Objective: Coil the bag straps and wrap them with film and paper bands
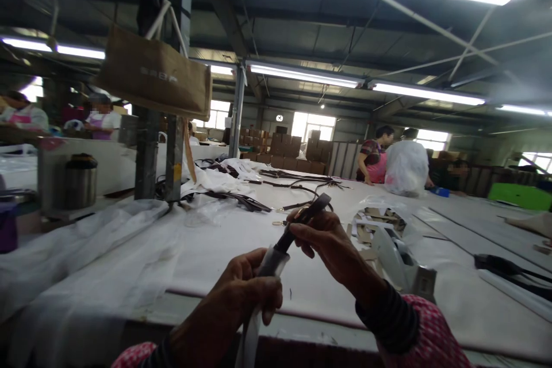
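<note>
My left hand (252, 287) is closed around a clear plastic sleeve (273, 264) that hangs down below the fist. My right hand (325, 238) pinches a dark strap (308, 214) whose lower end goes into the sleeve's mouth; the strap's upper end sticks up and right past my fingers. Both hands are held above the near edge of a white work table (194, 253). A metal ring (276, 222) lies on the table just behind the hands.
More dark straps (297, 184) and white wrappings lie mid-table. A tape dispenser (399, 261) and paper scraps sit to the right, a metal canister (81, 181) and a post (175, 126) with a hanging brown bag (157, 72) to the left. Other people work at far tables.
</note>
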Available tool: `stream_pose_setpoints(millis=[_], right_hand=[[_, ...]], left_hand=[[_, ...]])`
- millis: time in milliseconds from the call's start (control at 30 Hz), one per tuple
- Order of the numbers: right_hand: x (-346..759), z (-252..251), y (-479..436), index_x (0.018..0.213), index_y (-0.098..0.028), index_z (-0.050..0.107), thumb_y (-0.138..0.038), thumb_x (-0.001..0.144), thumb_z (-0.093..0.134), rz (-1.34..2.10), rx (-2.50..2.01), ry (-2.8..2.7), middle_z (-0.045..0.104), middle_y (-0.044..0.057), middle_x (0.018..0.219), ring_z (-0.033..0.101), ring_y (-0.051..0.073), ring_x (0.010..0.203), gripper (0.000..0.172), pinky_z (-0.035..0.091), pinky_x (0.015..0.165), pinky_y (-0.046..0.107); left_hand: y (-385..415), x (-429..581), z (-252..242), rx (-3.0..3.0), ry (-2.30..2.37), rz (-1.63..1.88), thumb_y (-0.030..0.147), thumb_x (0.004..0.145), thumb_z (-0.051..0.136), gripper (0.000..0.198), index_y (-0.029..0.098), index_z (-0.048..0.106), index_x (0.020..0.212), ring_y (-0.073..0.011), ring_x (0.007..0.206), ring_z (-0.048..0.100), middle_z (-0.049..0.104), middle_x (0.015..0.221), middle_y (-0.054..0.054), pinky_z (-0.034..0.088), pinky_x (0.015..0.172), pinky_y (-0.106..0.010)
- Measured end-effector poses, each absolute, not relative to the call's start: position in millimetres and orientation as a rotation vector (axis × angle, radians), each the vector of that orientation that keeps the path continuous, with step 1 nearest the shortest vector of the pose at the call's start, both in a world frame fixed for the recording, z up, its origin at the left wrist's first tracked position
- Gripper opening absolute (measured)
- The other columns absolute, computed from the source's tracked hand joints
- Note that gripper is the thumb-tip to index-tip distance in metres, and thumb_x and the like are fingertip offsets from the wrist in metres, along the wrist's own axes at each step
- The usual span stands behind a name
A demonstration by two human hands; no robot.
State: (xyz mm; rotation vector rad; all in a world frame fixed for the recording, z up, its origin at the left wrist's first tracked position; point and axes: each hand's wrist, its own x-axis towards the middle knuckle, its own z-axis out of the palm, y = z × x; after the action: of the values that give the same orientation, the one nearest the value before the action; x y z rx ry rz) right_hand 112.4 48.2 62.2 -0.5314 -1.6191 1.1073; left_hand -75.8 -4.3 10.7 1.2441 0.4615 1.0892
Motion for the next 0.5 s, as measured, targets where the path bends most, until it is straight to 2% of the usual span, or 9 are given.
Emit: stream_pose_setpoints(millis=[200, 333, 500], right_hand=[[102.3, 61.3, 49.3, 0.087, -0.015, 0.073, -0.029, 0.077, 0.082, 1.132, -0.534, -1.695, 0.063, 0.002, 0.071, 0.054, 0.012, 0.059, 0.02, 0.034, 0.044, 0.021], [97.7, 56.7, 47.1, 0.083, -0.016, 0.072, -0.029, 0.079, 0.081, 1.062, -0.627, -1.708, 0.058, -0.001, 0.069, 0.043, 0.008, 0.057, 0.016, 0.031, 0.048, 0.022], [100.5, 55.1, 46.7, 0.087, -0.016, 0.072, -0.039, 0.086, 0.075, 1.091, -0.607, -1.744, 0.056, -0.001, 0.068, 0.047, 0.009, 0.057, 0.024, 0.031, 0.048, 0.022]], left_hand=[[13.6, -79.4, 11.6, 1.299, 0.588, 1.127, 0.018, 0.076, 0.073, 0.024, 0.012, 0.069, 0.099, -0.0098, 0.054, 0.051, 0.066, 0.067, -0.001, 0.041, 0.053, -0.022], [28.3, -80.9, 18.4, 1.451, 0.722, 1.156, 0.018, 0.069, 0.077, 0.02, 0.013, 0.069, 0.088, -0.011, 0.055, 0.055, 0.065, 0.066, 0.001, 0.041, 0.053, -0.022], [32.0, -77.9, 23.9, 1.529, 0.789, 1.16, 0.026, 0.078, 0.075, 0.014, 0.015, 0.067, 0.079, -0.0103, 0.054, 0.052, 0.064, 0.063, 0.002, 0.039, 0.053, -0.022]])
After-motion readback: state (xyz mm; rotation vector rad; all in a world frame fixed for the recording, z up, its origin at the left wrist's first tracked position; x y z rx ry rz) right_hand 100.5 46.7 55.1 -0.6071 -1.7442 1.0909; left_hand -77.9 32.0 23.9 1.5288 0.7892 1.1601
